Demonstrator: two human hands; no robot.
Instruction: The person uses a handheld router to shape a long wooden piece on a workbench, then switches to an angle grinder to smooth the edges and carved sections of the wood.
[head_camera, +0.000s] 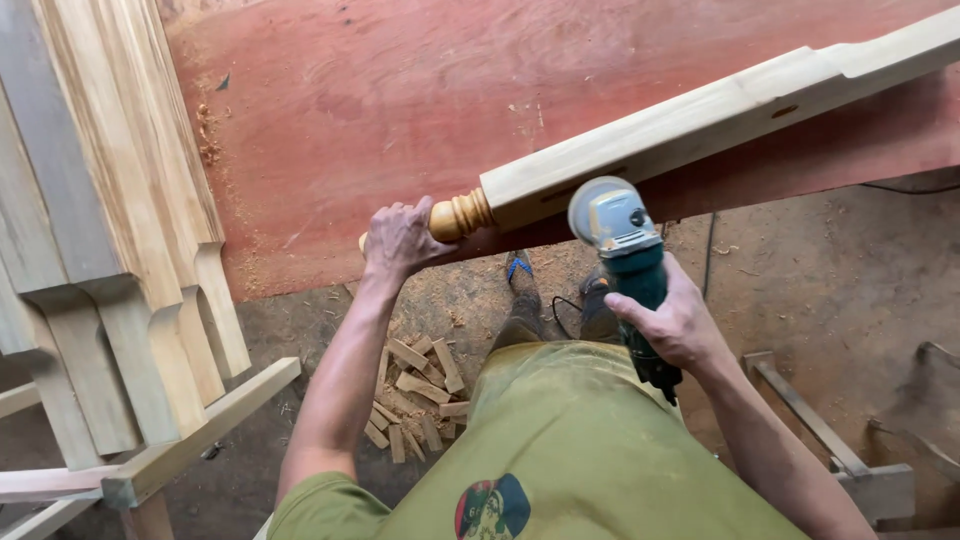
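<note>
Pale, squared wooden leg (700, 120) with a lathe-turned, amber-toned end runs from centre frame to the upper right across the reddish plywood table (400, 110), left hand (400, 240) clamped round that rounded tip. Right hand (675, 322) grips one teal angle grinder (625, 260), its disc against the leg's underside. Several similar shaped legs (110, 250) lean at left; offcut blocks (420, 395) litter the sawdusty floor below.

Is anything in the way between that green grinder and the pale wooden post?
Nothing visible. The right hand holds the grinder, its disc right at the post; the left hand grips the turned end.
</note>
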